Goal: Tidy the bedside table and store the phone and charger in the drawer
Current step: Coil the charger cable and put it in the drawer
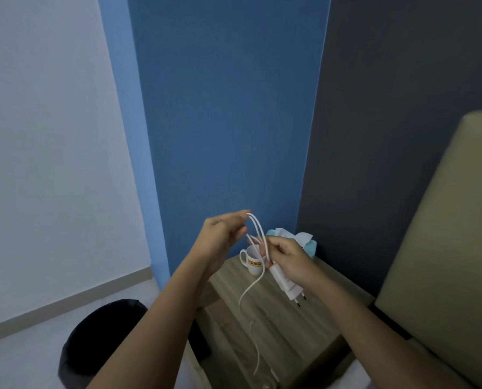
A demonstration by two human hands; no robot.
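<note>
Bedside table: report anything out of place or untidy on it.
The white charger cable is only partly looped between the hands; its tail dangles loose over the wooden bedside table. The white mug and teal tissue box stand upright.

cable [258, 279] tail: cut off by bottom edge, below left hand [220, 237] | charger [283, 279] body: partly hidden under right hand [287, 258] | mug [252, 259] print: partly covered

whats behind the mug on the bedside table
A teal tissue box with white tissue sticking up, against the wall. The right hand and cable cover much of it.
</note>
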